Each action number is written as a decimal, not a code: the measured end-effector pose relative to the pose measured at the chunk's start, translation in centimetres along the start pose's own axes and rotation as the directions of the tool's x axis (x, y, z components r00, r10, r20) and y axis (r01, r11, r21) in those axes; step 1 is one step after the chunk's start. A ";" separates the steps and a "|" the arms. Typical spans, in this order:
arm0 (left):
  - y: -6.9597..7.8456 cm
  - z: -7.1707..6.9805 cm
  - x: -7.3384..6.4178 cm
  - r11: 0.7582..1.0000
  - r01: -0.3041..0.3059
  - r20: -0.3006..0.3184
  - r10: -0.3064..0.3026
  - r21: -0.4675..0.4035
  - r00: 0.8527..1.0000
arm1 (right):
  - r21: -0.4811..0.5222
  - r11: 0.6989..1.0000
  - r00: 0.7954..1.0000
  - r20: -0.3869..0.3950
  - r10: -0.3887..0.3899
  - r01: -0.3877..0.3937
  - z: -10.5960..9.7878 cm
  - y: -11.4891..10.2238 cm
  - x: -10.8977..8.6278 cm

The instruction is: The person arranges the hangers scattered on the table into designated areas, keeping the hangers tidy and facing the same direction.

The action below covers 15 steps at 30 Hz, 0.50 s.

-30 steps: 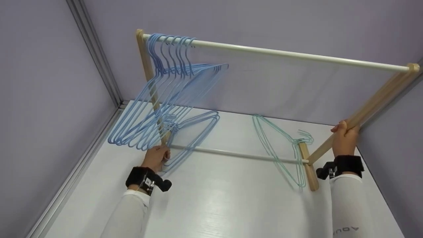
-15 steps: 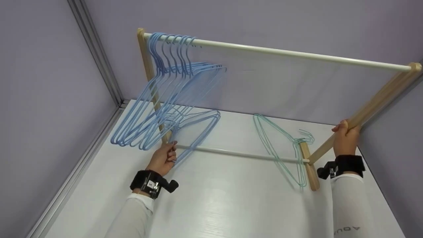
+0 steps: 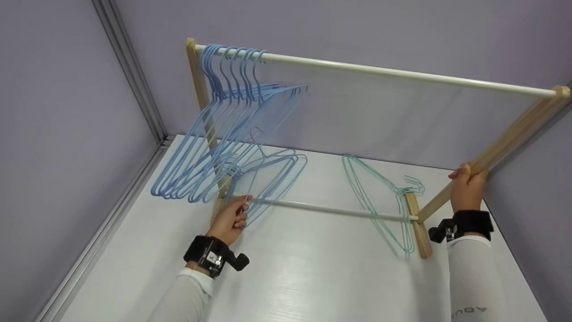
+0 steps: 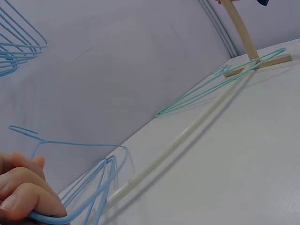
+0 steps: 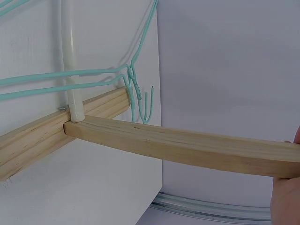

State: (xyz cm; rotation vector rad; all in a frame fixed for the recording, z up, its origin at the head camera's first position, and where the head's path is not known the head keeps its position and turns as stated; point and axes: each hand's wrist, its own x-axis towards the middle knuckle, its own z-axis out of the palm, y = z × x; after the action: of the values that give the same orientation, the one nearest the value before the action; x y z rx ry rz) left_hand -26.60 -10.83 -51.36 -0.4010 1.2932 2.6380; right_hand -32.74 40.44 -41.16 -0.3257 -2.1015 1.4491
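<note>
Left hand grips a hanger toward seven o'clock; right hand grips the post toward three, to steady it, I'd guess.

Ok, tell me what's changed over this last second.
The left hand has moved rightward across the head view, and the blue wire hanger it pinches has come up and away from the lower blue hangers. The right hand still grips the right wooden post; the mint-green wire hangers lie as before, and the upper blue hangers remain on the top rail.
</note>
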 end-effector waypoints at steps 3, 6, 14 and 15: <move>-0.1 0.3 -0.2 1.000 0.003 0.012 -0.003 0.022 1.000 | 0.024 1.000 1.000 -0.001 -0.002 0.002 0.0 -1.0 -0.6; -0.2 0.5 -0.5 0.997 -0.007 0.022 0.005 0.081 1.000 | 0.051 0.999 1.000 -0.006 -0.015 0.015 0.0 -1.9 -1.2; -0.6 1.5 -1.5 0.914 -0.097 0.002 0.105 0.393 0.994 | 0.031 0.999 1.000 -0.001 -0.030 0.030 0.0 -2.2 -1.5; -0.6 1.8 -1.6 0.900 -0.115 0.001 0.126 0.421 0.992 | 0.027 0.999 1.000 -0.002 -0.031 0.031 0.0 -2.1 -1.5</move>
State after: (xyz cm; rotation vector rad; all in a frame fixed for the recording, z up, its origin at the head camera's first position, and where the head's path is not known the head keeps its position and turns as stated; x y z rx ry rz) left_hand -25.21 -9.12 -50.30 -0.2954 1.8943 2.3501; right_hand -31.31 38.89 -39.72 -0.2830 -2.0750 1.4569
